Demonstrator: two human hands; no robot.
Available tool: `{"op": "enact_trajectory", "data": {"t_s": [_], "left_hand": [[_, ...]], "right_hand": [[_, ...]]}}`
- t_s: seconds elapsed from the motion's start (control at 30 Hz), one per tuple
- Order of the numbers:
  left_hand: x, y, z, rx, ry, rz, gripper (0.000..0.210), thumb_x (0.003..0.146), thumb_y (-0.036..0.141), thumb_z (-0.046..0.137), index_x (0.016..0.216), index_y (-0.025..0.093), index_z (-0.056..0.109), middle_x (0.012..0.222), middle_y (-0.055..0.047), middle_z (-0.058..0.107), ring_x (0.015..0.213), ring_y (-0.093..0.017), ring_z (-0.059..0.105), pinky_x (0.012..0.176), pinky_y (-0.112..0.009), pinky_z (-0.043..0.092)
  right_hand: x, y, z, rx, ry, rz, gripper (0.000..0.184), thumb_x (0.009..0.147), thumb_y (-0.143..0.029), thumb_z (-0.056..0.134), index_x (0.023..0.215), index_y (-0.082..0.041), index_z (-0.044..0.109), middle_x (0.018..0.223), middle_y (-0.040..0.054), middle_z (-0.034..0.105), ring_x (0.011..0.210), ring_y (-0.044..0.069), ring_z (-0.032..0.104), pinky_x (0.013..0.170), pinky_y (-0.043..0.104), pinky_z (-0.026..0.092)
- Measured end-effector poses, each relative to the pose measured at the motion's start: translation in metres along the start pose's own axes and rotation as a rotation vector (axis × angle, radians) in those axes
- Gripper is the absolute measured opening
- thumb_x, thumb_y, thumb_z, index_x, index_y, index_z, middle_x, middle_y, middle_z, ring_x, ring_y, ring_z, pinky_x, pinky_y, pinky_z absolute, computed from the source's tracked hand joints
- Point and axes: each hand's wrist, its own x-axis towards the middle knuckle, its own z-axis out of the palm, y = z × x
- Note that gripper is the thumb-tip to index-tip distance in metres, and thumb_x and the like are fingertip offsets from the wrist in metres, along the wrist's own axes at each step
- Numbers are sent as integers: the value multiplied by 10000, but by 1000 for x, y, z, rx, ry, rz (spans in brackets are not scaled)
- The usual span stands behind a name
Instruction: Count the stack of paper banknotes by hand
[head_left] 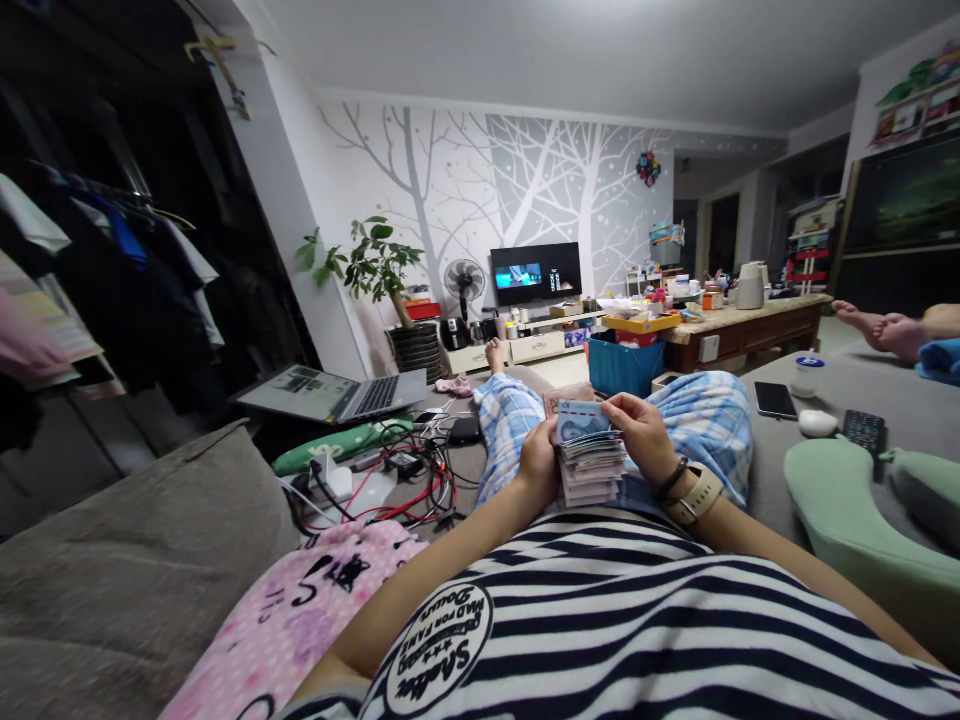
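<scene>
A thick stack of banknotes (591, 468) rests above my lap, its edges fanned toward me. My left hand (538, 455) is closed around the left side of the stack. A bluish banknote (582, 424) with a portrait lies on top, tilted up at the far end. My right hand (639, 428) pinches this note's right edge between thumb and fingers. Beyond the notes a brownish-pink item is partly hidden, and I cannot make out what it is. Blue checked trousers (709, 425) cover my legs on both sides.
On the left are an open laptop (330, 395), tangled cables (431, 480) and a pink blanket (330, 590). To the right lie a phone (775, 400), a white mouse (817, 423), a remote (865, 432) and a green neck pillow (840, 510). Another person's feet (889, 332) show at far right.
</scene>
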Motion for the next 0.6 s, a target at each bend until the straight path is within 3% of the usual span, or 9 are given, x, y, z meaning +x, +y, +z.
{"op": "enact_trajectory", "data": {"t_s": [0.23, 0.43, 0.6], "left_hand": [[1, 1, -1, 47, 22, 29, 91, 608, 235, 583, 577, 150, 578, 559, -1, 584, 629, -159, 585, 651, -283, 464], [1, 2, 0, 22, -32, 29, 86, 607, 245, 589, 612, 159, 586, 571, -5, 595, 671, -178, 601, 641, -285, 466], [-1, 3, 0, 42, -1, 27, 101, 621, 253, 594, 584, 162, 573, 556, -13, 591, 694, -198, 610, 648, -294, 470]], "right_hand": [[0, -2, 0, 12, -13, -1, 269, 741, -437, 582, 644, -188, 556, 505, -40, 454, 464, 103, 388, 427, 233, 307], [-2, -8, 2, 13, -11, 20, 274, 735, -443, 585, 634, -192, 545, 490, -43, 443, 449, 103, 379, 422, 238, 296], [-2, -8, 1, 5, -18, 15, 281, 742, -452, 580, 636, -194, 543, 484, -44, 437, 447, 103, 378, 420, 236, 288]]}}
